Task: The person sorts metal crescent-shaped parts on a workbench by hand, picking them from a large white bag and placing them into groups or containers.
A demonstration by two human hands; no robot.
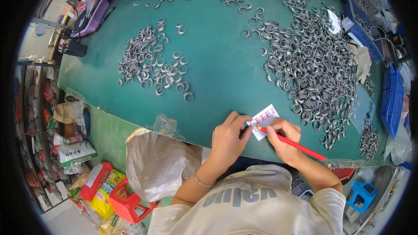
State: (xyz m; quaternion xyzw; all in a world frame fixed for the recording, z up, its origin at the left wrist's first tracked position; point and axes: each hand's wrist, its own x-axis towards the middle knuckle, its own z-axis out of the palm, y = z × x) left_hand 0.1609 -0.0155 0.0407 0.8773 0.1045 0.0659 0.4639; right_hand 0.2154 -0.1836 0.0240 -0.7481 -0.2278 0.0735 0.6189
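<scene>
A small white slip of paper [265, 115] with red handwritten marks lies on the green tabletop near its front edge. My right hand [285, 138] is closed around a red pencil [300, 146], whose tip touches the slip. At the slip's left edge, my left hand [230, 137] has its fingers bent and pressed together against the paper's corner. Loose grey metal rings [320, 69] lie in a big heap to the right, beyond my right hand. A smaller group of the same rings [143, 56] is spread to the left.
A blue plastic basket [390, 100] and a blue bin [363, 28] stand along the right edge. Purple trays [93, 17] sit at the far left. Below the table's front edge are a large plastic sack [161, 165], a red stool [126, 202] and a blue stool [361, 196].
</scene>
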